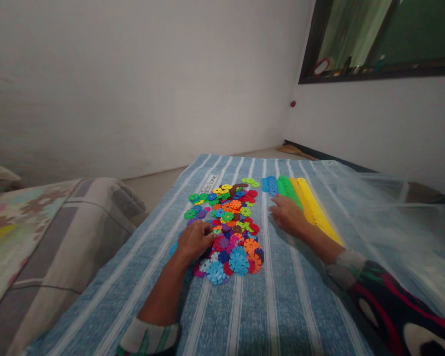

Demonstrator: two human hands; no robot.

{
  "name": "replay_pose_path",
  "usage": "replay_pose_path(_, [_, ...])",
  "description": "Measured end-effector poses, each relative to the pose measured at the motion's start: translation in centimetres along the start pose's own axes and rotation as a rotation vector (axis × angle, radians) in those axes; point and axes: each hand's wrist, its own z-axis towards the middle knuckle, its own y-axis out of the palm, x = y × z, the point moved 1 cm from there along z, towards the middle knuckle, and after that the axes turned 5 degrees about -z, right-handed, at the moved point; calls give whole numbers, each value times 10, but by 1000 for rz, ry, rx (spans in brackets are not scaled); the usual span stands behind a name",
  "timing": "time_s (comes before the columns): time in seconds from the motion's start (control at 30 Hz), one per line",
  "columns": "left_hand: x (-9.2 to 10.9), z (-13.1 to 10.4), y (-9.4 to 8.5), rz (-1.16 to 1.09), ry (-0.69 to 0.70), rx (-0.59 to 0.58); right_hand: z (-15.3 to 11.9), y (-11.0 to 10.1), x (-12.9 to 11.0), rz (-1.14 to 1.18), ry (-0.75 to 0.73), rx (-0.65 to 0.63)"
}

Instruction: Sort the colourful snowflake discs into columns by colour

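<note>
Notched plastic discs of many colours lie in a loose pile (228, 227) on a blue striped cloth (244, 316). Over the pile's left side rests my left hand (196, 241), its fingers bent among the discs; what they hold, if anything, is hidden. My right hand (287, 213) is at the near end of the short blue row (270, 185), its fingertips by a blue disc. Right of the blue row lie a green row (289, 189), an orange row (303, 198) and a long yellow row (317, 210) of stacked discs. Light green discs (250, 182) lie at the pile's far end.
A clear plastic bag or sheet (389, 212) spreads along the right side of the cloth. To the left is a surface with a grey and floral cover (92, 232). Walls stand behind, with a dark-framed window (385, 39) at the upper right.
</note>
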Motion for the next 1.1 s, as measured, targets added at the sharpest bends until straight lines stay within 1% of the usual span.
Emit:
replay_pose_path(0.13, [-9, 2, 3, -415, -41, 11, 3, -6, -22, 118, -83, 111])
replay_pose_path(0.23, [-11, 0, 0, -587, -65, 39, 8, -11, -40, 208, -155, 179])
replay_pose_path(0.33, [-6, -3, -6, -649, -81, 132, 16, -17, -60, 317, -207, 206])
replay_pose_path(0.4, [1, -6, -9, -686, -89, 162, 22, -20, -74, 386, -228, 203])
replay_pose_path(0.5, [12, -10, -9, -739, -71, 130, 32, -22, -91, 438, -245, 199])
replay_pose_path(0.57, [18, -11, -7, -760, -40, 98, 37, -24, -98, 441, -241, 191])
replay_pose_path(0.73, [26, -12, 1, -774, 13, 76, 37, -26, -105, 443, -210, 115])
replay_pose_path(0.83, [28, -11, 6, -767, 22, 57, 35, -28, -100, 432, -220, 88])
replay_pose_path(0.9, [29, -11, 7, -769, 20, 64, 35, -30, -87, 432, -236, 76])
replay_pose_path(0.93, [29, -11, 7, -770, 18, 77, 35, -31, -77, 427, -230, 73])
replay_pose_path(1.0, [29, -11, 5, -764, 10, 115, 34, -34, -49, 392, -172, 66])
replay_pose_path(1.03, [29, -11, 5, -754, 4, 130, 33, -36, -32, 330, -105, 34])
replay_pose_path(1.1, [28, -10, 4, -721, -3, 143, 28, -37, 4, 172, 34, -71])
